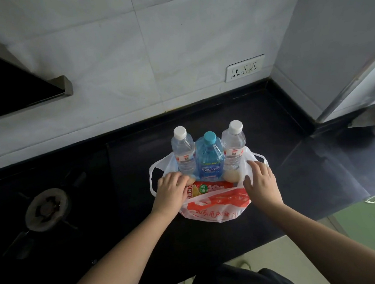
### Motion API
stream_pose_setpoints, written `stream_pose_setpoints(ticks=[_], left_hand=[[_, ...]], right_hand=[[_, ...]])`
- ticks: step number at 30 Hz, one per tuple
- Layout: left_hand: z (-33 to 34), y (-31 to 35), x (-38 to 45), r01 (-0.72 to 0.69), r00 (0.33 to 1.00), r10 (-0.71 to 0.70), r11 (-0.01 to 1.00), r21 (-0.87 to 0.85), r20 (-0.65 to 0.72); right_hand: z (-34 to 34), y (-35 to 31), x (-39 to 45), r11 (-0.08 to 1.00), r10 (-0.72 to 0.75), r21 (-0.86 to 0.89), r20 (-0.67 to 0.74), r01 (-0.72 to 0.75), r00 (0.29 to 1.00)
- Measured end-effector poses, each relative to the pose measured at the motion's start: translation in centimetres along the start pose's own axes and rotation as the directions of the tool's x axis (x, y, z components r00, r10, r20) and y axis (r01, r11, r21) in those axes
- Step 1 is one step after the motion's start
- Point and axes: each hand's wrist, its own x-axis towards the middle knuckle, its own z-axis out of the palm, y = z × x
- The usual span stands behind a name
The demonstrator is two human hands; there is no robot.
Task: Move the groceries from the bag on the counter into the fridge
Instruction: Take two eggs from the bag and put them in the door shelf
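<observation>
Nothing is unpacked yet. The bag (213, 208) sits on the dark tabletop (274, 147), mouth spread open, everything inside or standing at its back edge. Three bottles stand upright in a row: a white-capped bottle (183, 151) on the left, the blue-capped bottle (210, 155) in the middle, another white-capped bottle (234, 146) on the right, all touching or nearly so. In front of them lies a red snack packet (207, 189), with a pale round item (231, 176) just behind it; a second may sit under your left hand, but the view is too poor to be sure.

Your left hand (170, 190) rests on the bag's left rim, fingers (181, 178) curled down over the plastic and packet edge. Your right hand (260, 180) lies on the right rim, fingers (256, 166) loosely spread, gripping nothing plainly.

The fridge (333, 47) stands at the right, close to the tabletop. Judged from this, the whole load remains: bottles, packet, round items, each still to go across.
</observation>
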Motion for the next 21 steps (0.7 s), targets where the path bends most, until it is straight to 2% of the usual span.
stream_pose_setpoints(ticks=[4, 8, 14, 21], left_hand=[[0.3, 0.8, 0.6, -0.023, 1.0, 0.024, 0.998, -0.06, 0.017], [0.4, 0.8, 1.0, 0.026, 0.997, -0.023, 0.998, -0.05, 0.069], [0.3, 0.9, 1.7, 0.076, 0.988, -0.07, 0.996, -0.037, 0.138], [0.7, 1.5, 1.9, 0.152, 0.972, -0.146, 0.988, -0.02, 0.182]], right_hand=[[0.2, -1.2, 0.0, 0.983, -0.182, -0.008, -0.021, 0.182, 0.983], [1.0, -1.9, 0.1, 0.939, -0.332, -0.061, 0.098, 0.339, 0.938], [1.9, -1.9, 1.0, 0.933, -0.284, -0.152, 0.247, 0.327, 0.926], [1.9, -2.4, 1.9, 0.909, -0.229, -0.279, 0.287, 0.309, 0.93]])
